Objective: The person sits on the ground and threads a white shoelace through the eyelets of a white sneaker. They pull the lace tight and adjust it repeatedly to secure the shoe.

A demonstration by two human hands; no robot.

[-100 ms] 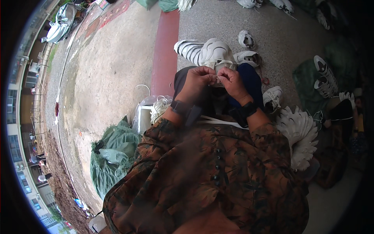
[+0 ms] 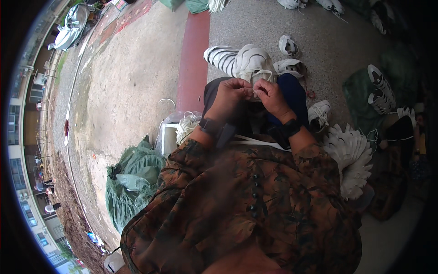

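Note:
My left hand (image 2: pixel 230 95) and my right hand (image 2: pixel 270 97) meet in front of me over my lap, fingertips pinched together on a small white shoe part (image 2: pixel 255 91) with thin lace. Both hands are closed on it. Just beyond them lies a stack of white shoe uppers with dark stripes (image 2: pixel 242 59). Each wrist wears a dark band. The piece between my fingers is mostly hidden by them.
Single white shoes (image 2: pixel 288 44) (image 2: pixel 319 114) lie on the speckled ground ahead and to the right. A fanned row of white soles (image 2: pixel 351 155) sits at my right. A clear bag of white laces (image 2: pixel 182 125) and a green sack (image 2: pixel 130 182) are at my left.

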